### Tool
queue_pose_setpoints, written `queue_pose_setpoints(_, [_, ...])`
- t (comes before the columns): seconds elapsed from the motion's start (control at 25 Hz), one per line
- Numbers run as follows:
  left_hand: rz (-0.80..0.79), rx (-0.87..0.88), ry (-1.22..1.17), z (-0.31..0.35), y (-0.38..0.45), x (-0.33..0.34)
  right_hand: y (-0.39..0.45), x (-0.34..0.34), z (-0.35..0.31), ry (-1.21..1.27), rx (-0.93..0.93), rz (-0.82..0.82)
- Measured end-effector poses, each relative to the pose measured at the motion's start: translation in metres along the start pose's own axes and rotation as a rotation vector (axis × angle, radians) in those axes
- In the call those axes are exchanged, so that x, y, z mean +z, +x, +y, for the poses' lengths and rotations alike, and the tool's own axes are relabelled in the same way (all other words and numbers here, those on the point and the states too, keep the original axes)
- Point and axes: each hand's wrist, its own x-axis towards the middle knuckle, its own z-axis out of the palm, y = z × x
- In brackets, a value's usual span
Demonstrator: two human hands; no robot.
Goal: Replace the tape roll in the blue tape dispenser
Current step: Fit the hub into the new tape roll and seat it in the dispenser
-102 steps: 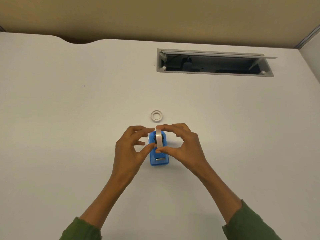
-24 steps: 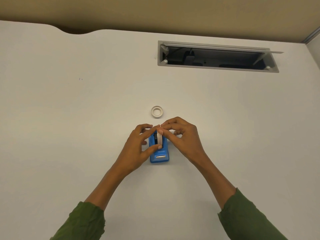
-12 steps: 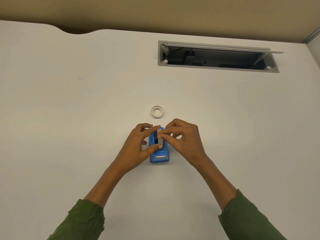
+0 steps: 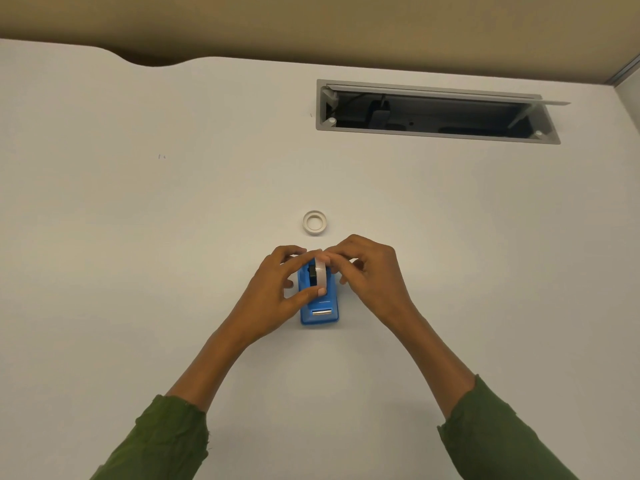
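At frame centre one tape roll (image 4: 320,271) stands on edge in the one blue tape dispenser (image 4: 319,299), pinched by the left hand (image 4: 277,296) and the right hand (image 4: 367,271). Seating looks underway; next the roll needs pressing home and its tape led to the cutter. One empty core (image 4: 314,222) lies on the table (image 4: 138,237) just above.

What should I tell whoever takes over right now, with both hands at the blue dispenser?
Left hand: thumb and fingers pinch the tape roll.
Right hand: fingers on the top of the roll.
Blue dispenser: flat on the white desk, cutter end toward the person.
Roll: upright, low in the dispenser; full seating cannot be told.
Empty core: on the desk just beyond the hands.
Done: old core out.
Left: press the roll home, draw tape to the cutter.
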Motion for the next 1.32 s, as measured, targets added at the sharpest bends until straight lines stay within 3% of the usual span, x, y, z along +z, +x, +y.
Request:
queue_pose_setpoints(0.16, [-0.023, 0.025, 0.014, 0.0006, 0.0022, -0.0023, -0.0024, -0.0039, -0.0010, -0.012, 0.008, -0.061])
queue_pose_setpoints(0.64, [-0.034, 0.018, 0.019, 0.0014, 0.0032, -0.0028, 0.0005, -0.0002, -0.0048, -0.145, -0.116, -0.028])
queue_pose_setpoints(0.96, [-0.038, 0.017, 0.019, 0.0004, 0.0046, -0.0029, 0.0007, -0.0039, -0.0079, -0.058, -0.004, -0.049])
queue_pose_setpoints(1.32, [-0.039, 0.003, 0.008, 0.0011, 0.0041, -0.0028, 0.0017, -0.0002, -0.0095, -0.171, -0.094, -0.065])
